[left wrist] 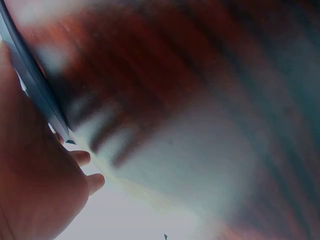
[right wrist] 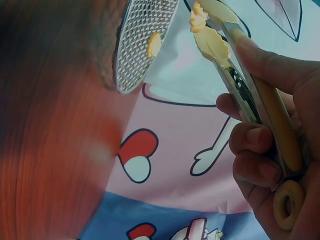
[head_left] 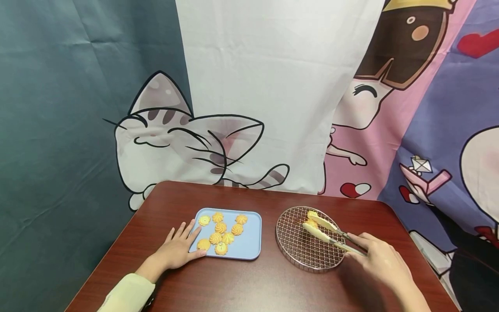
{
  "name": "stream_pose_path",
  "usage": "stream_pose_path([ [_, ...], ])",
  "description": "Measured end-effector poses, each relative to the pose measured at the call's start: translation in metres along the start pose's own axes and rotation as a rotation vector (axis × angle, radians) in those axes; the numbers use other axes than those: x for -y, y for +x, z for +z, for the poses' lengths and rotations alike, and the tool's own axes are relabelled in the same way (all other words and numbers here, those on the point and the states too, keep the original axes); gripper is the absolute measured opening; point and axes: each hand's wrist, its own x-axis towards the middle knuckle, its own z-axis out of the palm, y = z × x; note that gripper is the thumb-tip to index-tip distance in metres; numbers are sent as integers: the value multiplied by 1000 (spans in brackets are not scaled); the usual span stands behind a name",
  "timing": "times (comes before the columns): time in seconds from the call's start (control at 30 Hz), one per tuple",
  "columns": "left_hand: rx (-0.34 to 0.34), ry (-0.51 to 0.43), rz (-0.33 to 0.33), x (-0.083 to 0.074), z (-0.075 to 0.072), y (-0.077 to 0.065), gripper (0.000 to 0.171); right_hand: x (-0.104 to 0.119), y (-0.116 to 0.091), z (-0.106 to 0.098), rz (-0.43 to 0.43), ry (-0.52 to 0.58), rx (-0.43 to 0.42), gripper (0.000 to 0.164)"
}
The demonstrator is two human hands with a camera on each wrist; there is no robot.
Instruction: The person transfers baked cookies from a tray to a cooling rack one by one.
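My right hand (head_left: pixel 383 258) grips a pair of tongs (right wrist: pixel 280 125) with cream-coloured tips, fingers and thumb curled round the handle. Between the tips is a golden piped cookie (right wrist: pixel 198 19), held over the round wire rack (head_left: pixel 288 249). Another cookie (right wrist: pixel 154 45) lies on the rack's far part. My left hand (head_left: pixel 177 249) rests at the left edge of a light blue tray (head_left: pixel 251 242), fingers spread and thumb at its near left corner. Several swirled and flower-shaped cookies (head_left: pixel 220 227) lie on the tray, mostly toward its left and middle.
Tray and rack stand side by side on a dark red-brown wooden table (head_left: pixel 230 286), with a strip of bare tabletop between them. Behind the table hangs a cloth curtain (head_left: pixel 273 86) printed with a cartoon cat and other figures.
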Motion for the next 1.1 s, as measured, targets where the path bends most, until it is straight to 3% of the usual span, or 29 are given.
stream_pose_path([
  [0.73, -2, -2, 2, 0, -1, 0, 94, -26, 3, 7, 99, 6, 87, 50],
  [1.1, 4, 9, 4, 1, -1, 1, 94, -33, 6, 9, 107, -14, 110, 45],
])
